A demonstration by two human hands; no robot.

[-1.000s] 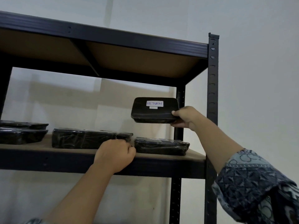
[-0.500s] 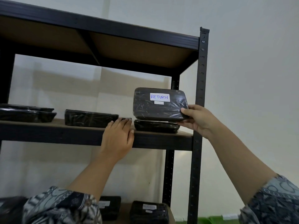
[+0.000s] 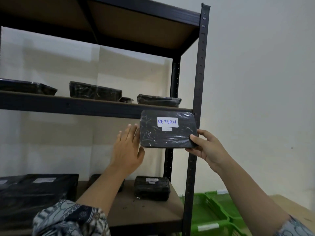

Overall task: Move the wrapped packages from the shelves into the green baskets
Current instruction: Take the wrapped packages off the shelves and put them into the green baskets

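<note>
Wrapped package [image 3: 167, 129] in right hand [image 3: 207, 148]

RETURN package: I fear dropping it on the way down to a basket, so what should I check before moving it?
1. Right grip pinches the RETURN package at its lower right corner: ok.
2. Left grip supports it: cannot tell; it is open beside the left edge.
3. Package clear of the shelf: ok.
4. Label legible: ok.
5. Green baskets in sight, lower right: ok.
6. Basket tags readable: cannot tell, blurred.
</note>
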